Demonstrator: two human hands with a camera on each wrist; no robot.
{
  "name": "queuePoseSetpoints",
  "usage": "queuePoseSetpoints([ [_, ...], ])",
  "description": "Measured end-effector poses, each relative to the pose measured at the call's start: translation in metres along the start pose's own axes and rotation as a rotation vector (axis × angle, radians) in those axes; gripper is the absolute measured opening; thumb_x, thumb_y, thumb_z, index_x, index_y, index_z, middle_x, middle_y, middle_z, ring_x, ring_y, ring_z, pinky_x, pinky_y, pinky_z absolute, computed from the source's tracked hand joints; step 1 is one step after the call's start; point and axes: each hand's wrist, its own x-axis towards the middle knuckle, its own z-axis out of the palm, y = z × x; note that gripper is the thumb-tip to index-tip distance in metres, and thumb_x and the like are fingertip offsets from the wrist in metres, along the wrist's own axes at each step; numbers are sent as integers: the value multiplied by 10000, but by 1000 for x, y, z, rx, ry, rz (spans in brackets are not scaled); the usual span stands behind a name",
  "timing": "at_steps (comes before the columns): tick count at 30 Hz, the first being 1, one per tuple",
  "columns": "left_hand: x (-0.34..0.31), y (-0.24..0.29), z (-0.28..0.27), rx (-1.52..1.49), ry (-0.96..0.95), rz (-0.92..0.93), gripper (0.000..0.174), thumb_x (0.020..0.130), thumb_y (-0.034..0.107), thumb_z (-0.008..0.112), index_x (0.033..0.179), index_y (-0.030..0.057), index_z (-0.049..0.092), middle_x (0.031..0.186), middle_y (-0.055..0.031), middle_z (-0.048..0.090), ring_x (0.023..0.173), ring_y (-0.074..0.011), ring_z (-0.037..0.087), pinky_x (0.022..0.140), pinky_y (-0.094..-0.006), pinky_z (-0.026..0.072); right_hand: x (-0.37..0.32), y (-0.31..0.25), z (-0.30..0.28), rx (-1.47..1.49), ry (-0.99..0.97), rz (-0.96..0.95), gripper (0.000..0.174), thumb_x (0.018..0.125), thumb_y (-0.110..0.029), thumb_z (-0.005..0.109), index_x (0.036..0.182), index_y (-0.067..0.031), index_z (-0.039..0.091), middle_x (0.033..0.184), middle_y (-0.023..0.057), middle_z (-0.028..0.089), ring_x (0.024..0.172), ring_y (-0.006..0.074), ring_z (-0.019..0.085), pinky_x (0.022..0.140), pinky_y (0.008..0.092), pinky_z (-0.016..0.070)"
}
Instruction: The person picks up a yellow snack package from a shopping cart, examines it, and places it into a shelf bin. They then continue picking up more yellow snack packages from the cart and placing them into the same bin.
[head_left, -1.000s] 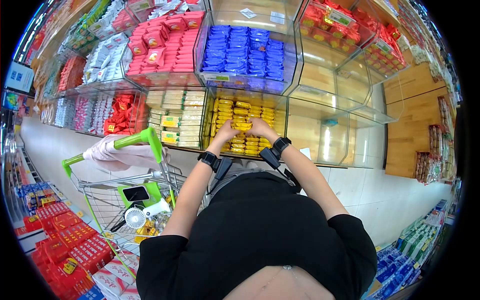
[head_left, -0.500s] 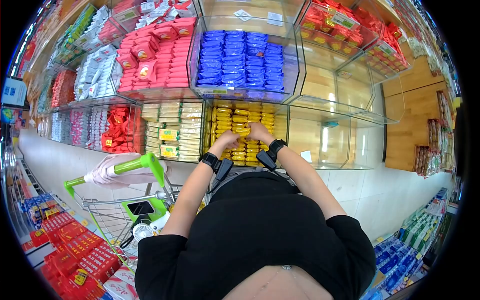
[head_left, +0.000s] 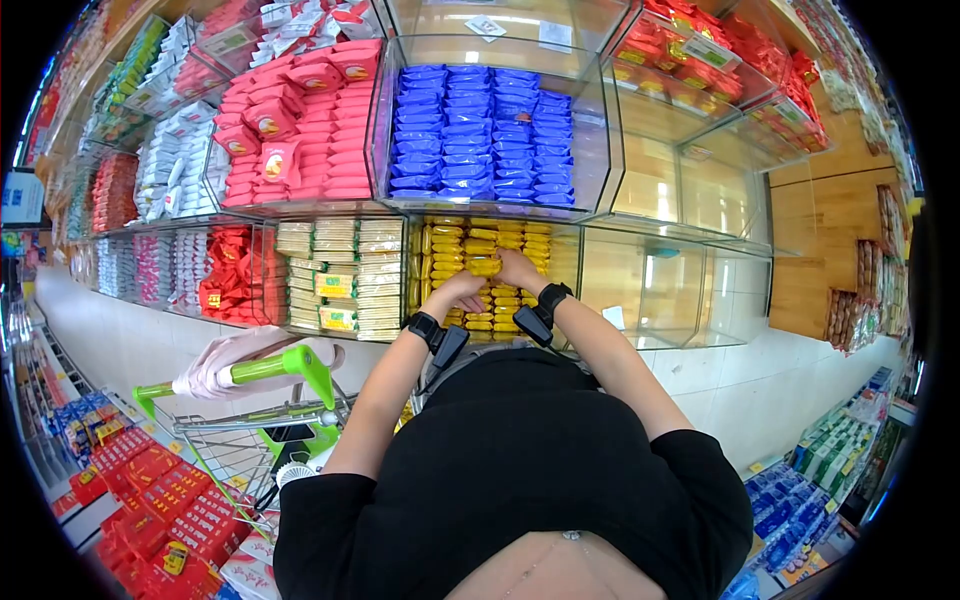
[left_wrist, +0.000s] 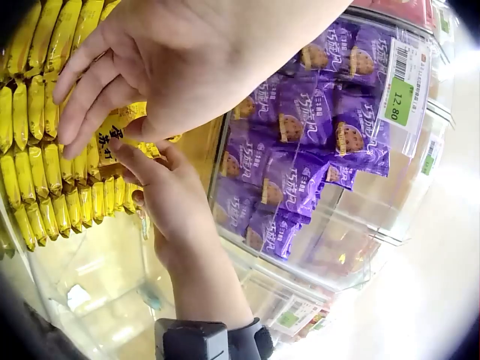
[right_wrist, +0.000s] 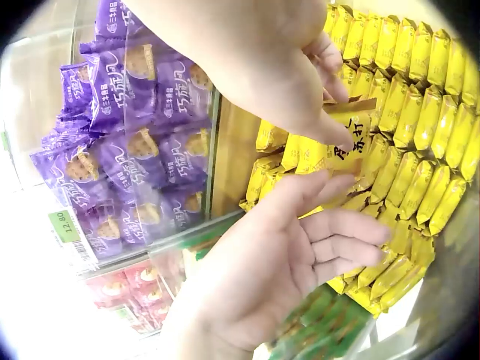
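Observation:
My right hand [head_left: 515, 268] pinches a yellow cracker packet [head_left: 484, 268] with printed characters on its wrapper, above the bin of yellow packets [head_left: 447, 245]. In the right wrist view, the thumb of that right hand [right_wrist: 289, 90] presses on the packet's face, while other fingers are partly hidden behind it. My left hand [head_left: 462, 288] lies just left of and below the packet. Its palm is turned up and its fingers are extended in the left wrist view, with the thumb close beside the packet. Rows of matching packets lie stacked under both hands.
Behind the yellow bin, a clear bin holds blue-purple cookie packets [head_left: 465, 130]. Beige packets [head_left: 380, 270] fill the bin on the left. Clear dividers separate the bins. A shopping cart with a green handle [head_left: 240, 375] and draped cloth [head_left: 215, 365] stands left of my body.
The left hand has drawn back from the packet and its fingers have straightened, leaving the packet in the right hand. The view has shifted, so the bins appear lower and the cart is more hidden.

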Motion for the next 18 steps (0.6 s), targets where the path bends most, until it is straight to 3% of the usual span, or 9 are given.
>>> queuePoseSetpoints([
  [7,6,2,1,-21,34,21,403,835,270,333,1085,-38,397,731,-193,609,583,-221,612,493,-288,481,0,4,1,34,80,8,558,568,-257,703,1038,-54,482,1038,183,508,948,311,494,774,364,419],
  [16,-1,13,3,11,70,87,422,842,234,347,1150,-43,268,697,-192,600,549,-208,607,421,-241,447,1,1,-2,101,209,-7,488,606,-200,691,1016,-55,469,1026,171,489,912,324,501,747,375,423],
  [18,2,12,6,-101,115,94,428,839,215,361,1163,-39,245,689,-196,587,530,-224,601,405,-234,440,2,1,-3,122,221,-13,476,603,-178,690,1002,-50,464,1018,169,484,907,331,495,750,377,419],
])
